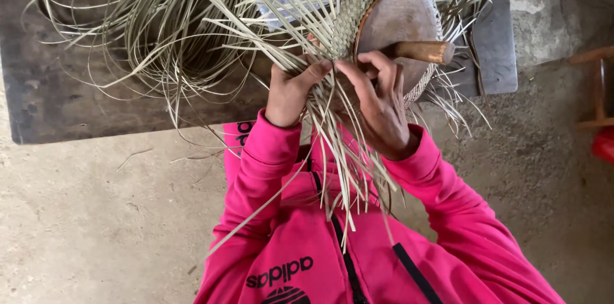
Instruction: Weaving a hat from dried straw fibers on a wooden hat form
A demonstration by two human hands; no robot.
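Mid-weave here, my left hand (289,90) pinches the loose straw strips (332,150) just below the round wooden form (400,23) while my right hand (377,96) grips them too, probably tucking another strip next.

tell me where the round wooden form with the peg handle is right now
In the head view the round wooden form sits upper right of centre, on the dark wooden table, wrapped by the woven straw, just above the right hand.
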